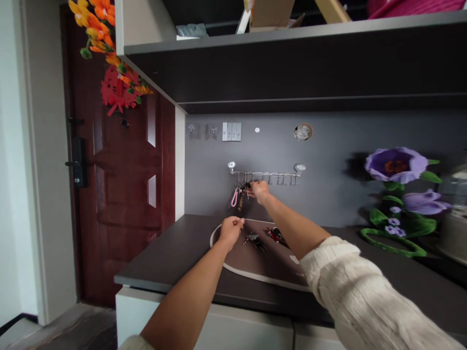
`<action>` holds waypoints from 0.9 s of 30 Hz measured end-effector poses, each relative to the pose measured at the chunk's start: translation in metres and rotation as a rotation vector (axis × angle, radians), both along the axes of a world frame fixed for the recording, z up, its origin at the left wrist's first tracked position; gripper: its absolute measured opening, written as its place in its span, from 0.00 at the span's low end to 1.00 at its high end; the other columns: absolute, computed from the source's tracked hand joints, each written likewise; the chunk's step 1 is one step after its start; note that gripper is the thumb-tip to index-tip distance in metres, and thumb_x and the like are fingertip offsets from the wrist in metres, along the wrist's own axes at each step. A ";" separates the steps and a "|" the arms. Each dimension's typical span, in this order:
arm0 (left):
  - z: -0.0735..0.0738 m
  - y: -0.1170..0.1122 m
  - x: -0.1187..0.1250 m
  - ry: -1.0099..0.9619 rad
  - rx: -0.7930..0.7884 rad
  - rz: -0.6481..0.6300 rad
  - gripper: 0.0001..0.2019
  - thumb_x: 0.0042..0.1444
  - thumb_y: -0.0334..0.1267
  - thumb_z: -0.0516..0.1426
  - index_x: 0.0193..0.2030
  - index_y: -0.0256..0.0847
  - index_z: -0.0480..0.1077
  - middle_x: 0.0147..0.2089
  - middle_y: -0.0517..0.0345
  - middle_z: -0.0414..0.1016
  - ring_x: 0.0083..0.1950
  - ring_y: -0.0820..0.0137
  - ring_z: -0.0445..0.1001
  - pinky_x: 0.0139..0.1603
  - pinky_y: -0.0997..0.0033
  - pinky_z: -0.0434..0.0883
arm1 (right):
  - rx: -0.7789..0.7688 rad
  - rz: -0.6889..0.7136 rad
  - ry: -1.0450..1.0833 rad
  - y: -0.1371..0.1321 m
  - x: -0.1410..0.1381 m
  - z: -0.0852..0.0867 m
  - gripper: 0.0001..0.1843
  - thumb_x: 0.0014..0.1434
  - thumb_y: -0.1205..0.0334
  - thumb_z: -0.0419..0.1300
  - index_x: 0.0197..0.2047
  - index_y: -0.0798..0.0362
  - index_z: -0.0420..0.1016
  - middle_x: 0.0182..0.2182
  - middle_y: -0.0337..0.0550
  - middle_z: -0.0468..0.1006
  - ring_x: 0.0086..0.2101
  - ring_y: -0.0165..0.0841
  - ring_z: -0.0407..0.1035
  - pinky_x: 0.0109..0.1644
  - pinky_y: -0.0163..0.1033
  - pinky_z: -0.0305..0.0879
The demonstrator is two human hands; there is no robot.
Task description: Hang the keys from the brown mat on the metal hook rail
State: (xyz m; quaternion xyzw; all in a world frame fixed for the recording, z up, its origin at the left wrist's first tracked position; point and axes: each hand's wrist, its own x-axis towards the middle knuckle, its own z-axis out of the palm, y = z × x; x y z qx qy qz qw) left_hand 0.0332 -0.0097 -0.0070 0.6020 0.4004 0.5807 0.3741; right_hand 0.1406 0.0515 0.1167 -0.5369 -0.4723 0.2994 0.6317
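Keys (241,193) hang upright, nine o'clock from the pinching right hand (260,190). Left hand (230,231) curls lower (grasp unclear).

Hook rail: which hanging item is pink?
The pink loop strap, leftmost item on the hook rail. The dark fob beside it is brownish, and the right hand is reaching in just right of both.

Two hands (230,231) (260,190) at one metal rail (266,173), two wall hooks (190,128) to its left; on the counter (175,248), one mat (262,267) bears two small tools (253,240) (275,235); two large purple flowers (396,165) (425,202) at right.
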 end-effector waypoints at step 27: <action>-0.002 0.000 -0.003 -0.089 0.014 -0.060 0.10 0.42 0.42 0.58 0.25 0.35 0.68 0.21 0.62 0.65 0.21 0.79 0.60 0.24 0.77 0.58 | -0.010 0.044 0.055 -0.016 0.009 -0.019 0.04 0.54 0.66 0.51 0.28 0.54 0.59 0.19 0.34 0.65 0.18 0.23 0.64 0.25 0.35 0.69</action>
